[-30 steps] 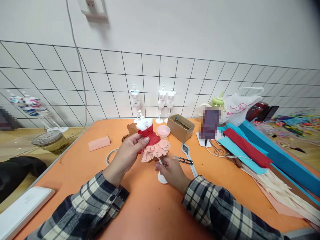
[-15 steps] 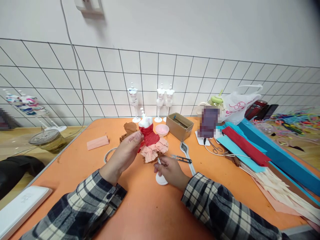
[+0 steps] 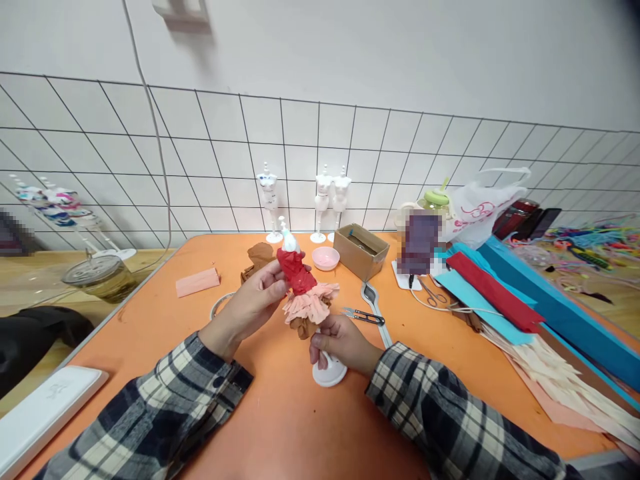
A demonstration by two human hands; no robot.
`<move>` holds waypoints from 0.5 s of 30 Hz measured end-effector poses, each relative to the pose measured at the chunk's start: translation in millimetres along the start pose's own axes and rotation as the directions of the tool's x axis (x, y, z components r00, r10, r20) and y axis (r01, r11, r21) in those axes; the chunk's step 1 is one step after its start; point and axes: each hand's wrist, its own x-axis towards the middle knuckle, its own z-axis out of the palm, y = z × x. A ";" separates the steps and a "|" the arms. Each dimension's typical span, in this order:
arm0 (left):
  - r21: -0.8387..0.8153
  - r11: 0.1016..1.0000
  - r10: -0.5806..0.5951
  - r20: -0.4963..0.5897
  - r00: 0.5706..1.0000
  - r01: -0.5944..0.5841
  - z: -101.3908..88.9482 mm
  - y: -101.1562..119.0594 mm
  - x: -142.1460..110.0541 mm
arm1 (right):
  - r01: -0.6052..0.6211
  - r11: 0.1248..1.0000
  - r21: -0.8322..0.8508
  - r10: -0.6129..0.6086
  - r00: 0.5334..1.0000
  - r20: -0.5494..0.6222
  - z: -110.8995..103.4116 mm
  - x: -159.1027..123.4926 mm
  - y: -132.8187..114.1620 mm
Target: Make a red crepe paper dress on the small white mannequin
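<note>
Leaning to the left at its top, a small white mannequin (image 3: 291,243) is held up over the near middle of the desk (image 3: 260,420), between the two hands. Its long axis runs slantwise: the knobbed neck points away from the person and to the left, while the round base (image 3: 330,377) sits nearer the person and to the right. Whether the base touches the desk, I cannot tell.

The right hand (image 3: 343,341) is closed around the stem just above that base, thumb and fingers folded together, so the rest of the mannequin lies up and to the left of it. The left hand (image 3: 254,300) is nearer the upper end and lies to the left of the red bodice (image 3: 298,272). It is half open, thumb on the near side and fingers reaching behind the bodice; how firmly it grips, I cannot tell.

Below the bodice a pink frill (image 3: 311,303) flares across the slanting axis, with crumpled brown paper (image 3: 303,328) hanging under it, just above the right hand. Beyond the mannequin stand a pink bowl (image 3: 325,259) and a cardboard box (image 3: 361,253). Small snips (image 3: 369,317) lie just right of the frill.
</note>
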 end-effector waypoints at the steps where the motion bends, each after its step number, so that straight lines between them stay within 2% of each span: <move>1: 0.002 1.000 -0.008 0.038 0.999 0.008 -0.3 2.6 -1.4 | -0.007 1.000 0.021 0.006 0.999 0.036 -1.9 -0.8 -0.2; 4: 0.033 0.999 -0.039 0.044 0.998 0.037 1.4 8.8 -5.0 | -0.020 0.999 0.044 0.016 0.996 0.087 -5.5 -2.5 -1.3; 8: 0.059 0.997 -0.055 0.000 0.998 0.055 4.2 7.6 -4.8 | -0.016 1.000 0.027 0.015 0.997 0.070 -4.4 -2.3 -1.7; 15: 0.127 0.992 0.035 -0.049 0.998 -0.029 5.3 -0.9 2.0 | -0.024 1.000 0.008 0.024 0.999 0.048 -3.4 -3.1 0.1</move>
